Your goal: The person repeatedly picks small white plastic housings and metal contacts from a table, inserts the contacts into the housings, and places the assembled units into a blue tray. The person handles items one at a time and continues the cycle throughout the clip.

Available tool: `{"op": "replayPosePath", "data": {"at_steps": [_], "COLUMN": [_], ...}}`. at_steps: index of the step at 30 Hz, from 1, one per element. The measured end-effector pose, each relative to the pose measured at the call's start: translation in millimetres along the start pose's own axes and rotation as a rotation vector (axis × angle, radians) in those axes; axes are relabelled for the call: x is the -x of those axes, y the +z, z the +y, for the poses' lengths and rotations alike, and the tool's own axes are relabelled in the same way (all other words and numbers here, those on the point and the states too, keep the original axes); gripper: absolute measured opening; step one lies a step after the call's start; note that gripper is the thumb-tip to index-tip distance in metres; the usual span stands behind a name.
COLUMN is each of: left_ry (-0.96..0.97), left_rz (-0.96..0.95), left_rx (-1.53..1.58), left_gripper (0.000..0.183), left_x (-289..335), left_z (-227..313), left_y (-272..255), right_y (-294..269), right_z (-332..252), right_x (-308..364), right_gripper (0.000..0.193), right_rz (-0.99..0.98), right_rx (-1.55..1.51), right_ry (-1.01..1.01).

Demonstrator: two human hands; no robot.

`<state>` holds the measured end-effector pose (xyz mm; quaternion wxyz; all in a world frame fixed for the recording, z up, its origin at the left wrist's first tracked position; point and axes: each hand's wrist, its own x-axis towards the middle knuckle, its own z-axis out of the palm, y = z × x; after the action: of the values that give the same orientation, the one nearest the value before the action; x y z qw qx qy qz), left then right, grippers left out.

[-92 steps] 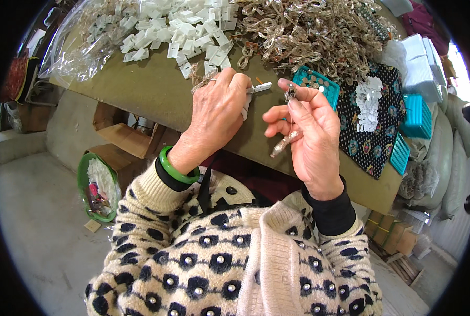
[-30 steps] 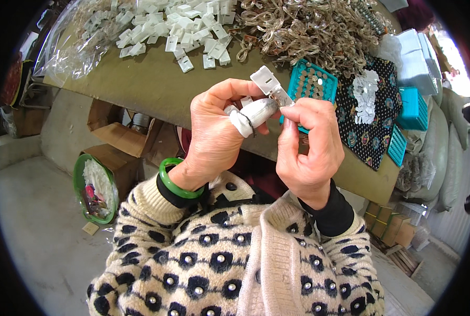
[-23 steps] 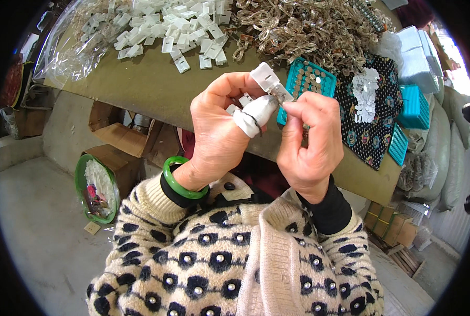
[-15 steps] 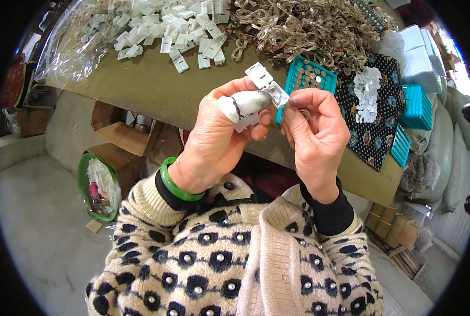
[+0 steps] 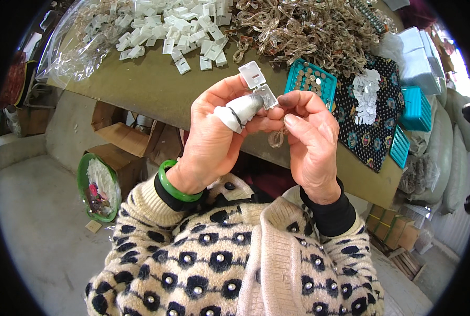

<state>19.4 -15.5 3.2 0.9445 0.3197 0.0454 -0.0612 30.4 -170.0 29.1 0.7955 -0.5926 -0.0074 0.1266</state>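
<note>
My left hand (image 5: 208, 124) is closed on a small white plastic battery case (image 5: 253, 75), whose two halves stand unfolded above the fingertips. The left thumb, wrapped in a white cover (image 5: 234, 113) with a dark band and a blackened tip, presses against the lower half. Close beside it, my right hand (image 5: 315, 145) has thumb and fingers pinched together. A small coil of thin clear wire (image 5: 276, 139) hangs just below those fingertips; where it joins the case is hidden by the fingers. Right fingertips almost touch the left ones.
On the table lie a heap of white cases (image 5: 185, 26), a pile of clear wire coils (image 5: 308, 31) and a teal tray (image 5: 327, 87) of button cells. White pieces (image 5: 366, 95) rest on a dark patterned cloth (image 5: 351, 134). A green bin (image 5: 85, 184) stands on the floor, left.
Both hands have shifted slightly left with the battery case. The right fingers have moved in below the case's lower corner, and the wire coil now hangs visibly beneath them.
</note>
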Motion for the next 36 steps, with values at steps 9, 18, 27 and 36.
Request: {"op": "replayPosePath", "data": {"at_steps": [9,18,27,36], "left_ry": [0.463,0.107,-0.264,-0.276], "left_rz": [0.012,0.006,-0.037,-0.058], "left_rx": [-0.750,-0.161,-0.088,-0.080], "left_gripper": [0.023,0.025,0.030,0.016], "left_x": [13.6,20.4,22.3,11.2], "left_z": [-8.0,-8.3,-2.6,-14.7], "left_y": [-0.8,2.0,-6.3,-5.0], "right_y": [14.2,-8.2,-103.5,-116.8], "right_z": [1.2,-1.9,4.1,-6.4], "right_x": [-0.9,8.5,-31.2,-38.1], "right_gripper": [0.012,0.015,0.015,0.013], "right_rz": [-0.002,-0.091,0.116,-0.001], "right_rx": [0.058,0.233,1.448,1.280], "right_ry": [0.063,-0.063,-0.727,-0.644]}}
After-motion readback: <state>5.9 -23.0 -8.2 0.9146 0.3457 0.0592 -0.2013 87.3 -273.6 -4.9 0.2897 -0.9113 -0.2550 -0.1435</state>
